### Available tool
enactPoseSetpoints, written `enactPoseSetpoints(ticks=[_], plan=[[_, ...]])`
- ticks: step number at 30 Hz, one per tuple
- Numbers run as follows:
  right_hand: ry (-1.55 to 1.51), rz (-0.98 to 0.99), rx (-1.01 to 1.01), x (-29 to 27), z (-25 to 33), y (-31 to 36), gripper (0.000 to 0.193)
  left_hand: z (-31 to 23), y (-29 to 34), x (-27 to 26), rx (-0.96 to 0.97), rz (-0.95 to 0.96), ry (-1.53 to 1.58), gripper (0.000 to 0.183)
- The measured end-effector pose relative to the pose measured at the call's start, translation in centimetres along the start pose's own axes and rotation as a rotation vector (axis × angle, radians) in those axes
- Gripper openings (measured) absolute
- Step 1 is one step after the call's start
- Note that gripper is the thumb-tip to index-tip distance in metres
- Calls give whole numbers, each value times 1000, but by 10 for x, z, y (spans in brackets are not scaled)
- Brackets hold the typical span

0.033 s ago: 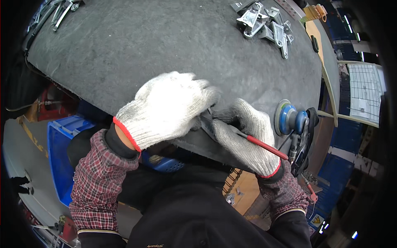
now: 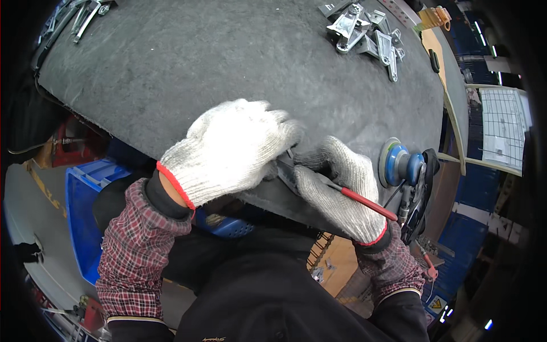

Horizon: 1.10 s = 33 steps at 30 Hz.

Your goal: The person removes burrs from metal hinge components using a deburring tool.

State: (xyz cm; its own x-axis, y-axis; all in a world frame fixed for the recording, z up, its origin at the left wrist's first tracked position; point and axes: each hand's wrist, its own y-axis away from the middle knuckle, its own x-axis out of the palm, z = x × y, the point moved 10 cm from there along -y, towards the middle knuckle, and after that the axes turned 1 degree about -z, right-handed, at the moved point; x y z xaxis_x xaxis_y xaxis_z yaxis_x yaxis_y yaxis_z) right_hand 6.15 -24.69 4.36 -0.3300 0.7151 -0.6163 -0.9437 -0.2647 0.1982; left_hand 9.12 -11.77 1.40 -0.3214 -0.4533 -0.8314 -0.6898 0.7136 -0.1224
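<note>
My left hand (image 2: 231,151), in a white knit glove with a red cuff, curls its fingers over a grey metal part (image 2: 286,172) at the near edge of the table. Most of that part is hidden by the gloves, so its full shape does not show. My right hand (image 2: 345,191), gloved alike, is closed around a hand tool with a slim red handle (image 2: 367,203). A short piece of its metal shank shows between thumb and fingers; the working end is hidden. The fingertips of both hands nearly meet around the metal part.
Right of my right hand lies a blue round sander (image 2: 399,163) with a hose. Several silver metal brackets (image 2: 364,34) are heaped at the far right of the dark grey table (image 2: 171,74); more metal parts (image 2: 85,20) lie far left. A blue bin (image 2: 82,228) stands below, left.
</note>
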Motion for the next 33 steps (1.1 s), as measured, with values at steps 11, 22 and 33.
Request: enactPoseSetpoints(ticks=[11, 22, 33], plan=[[9, 29, 25, 4, -2, 1, 18, 0, 3, -2, 39, -81, 7, 51], [-151, -63, 1, 4, -13, 4, 17, 1, 0, -1, -2, -13, -14, 51], [-135, -103, 114, -12, -26, 38, 14, 5, 1, -3, -9, 31, 58, 57]])
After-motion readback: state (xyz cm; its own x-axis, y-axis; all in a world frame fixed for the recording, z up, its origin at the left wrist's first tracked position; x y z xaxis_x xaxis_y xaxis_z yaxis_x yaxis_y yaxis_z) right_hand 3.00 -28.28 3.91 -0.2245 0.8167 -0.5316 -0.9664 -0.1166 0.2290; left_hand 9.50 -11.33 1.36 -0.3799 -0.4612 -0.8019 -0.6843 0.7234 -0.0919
